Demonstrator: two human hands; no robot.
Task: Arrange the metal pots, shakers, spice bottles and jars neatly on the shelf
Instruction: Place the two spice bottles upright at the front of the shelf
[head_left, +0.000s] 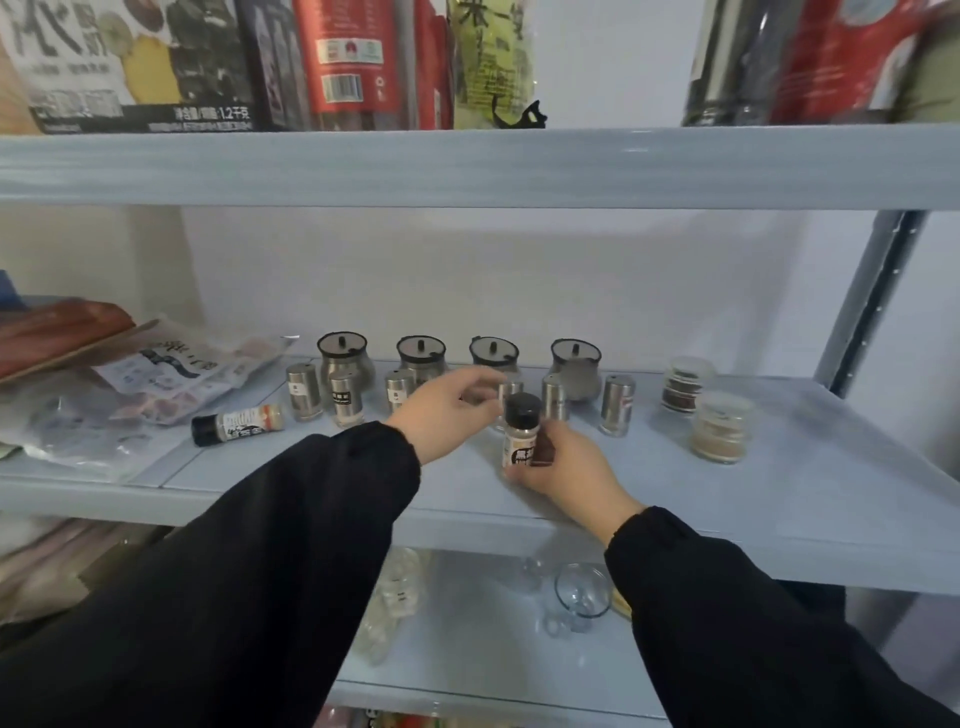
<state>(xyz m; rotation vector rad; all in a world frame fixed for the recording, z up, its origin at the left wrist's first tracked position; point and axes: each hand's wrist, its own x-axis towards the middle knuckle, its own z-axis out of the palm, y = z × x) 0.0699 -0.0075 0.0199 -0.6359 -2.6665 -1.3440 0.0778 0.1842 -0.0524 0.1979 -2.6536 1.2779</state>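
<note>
Several metal pots with dark-rimmed lids, such as the leftmost pot (344, 357), stand in a row at the back of the middle shelf (779, 499). In front of them stand several steel shakers, one at the right (617, 404). My right hand (566, 470) holds a black-capped spice bottle (520, 434) upright on the shelf. My left hand (451, 410) hovers just left of it, fingers curled near a shaker; whether it grips anything is unclear. Another spice bottle (238, 423) lies on its side at the left. Two glass jars (721, 427) stand at the right.
Plastic food packets (171, 369) are piled on the shelf's left end. Large bags and boxes fill the upper shelf (467, 166). Glassware (579, 592) sits on the lower shelf. A metal upright (872, 296) bounds the right side.
</note>
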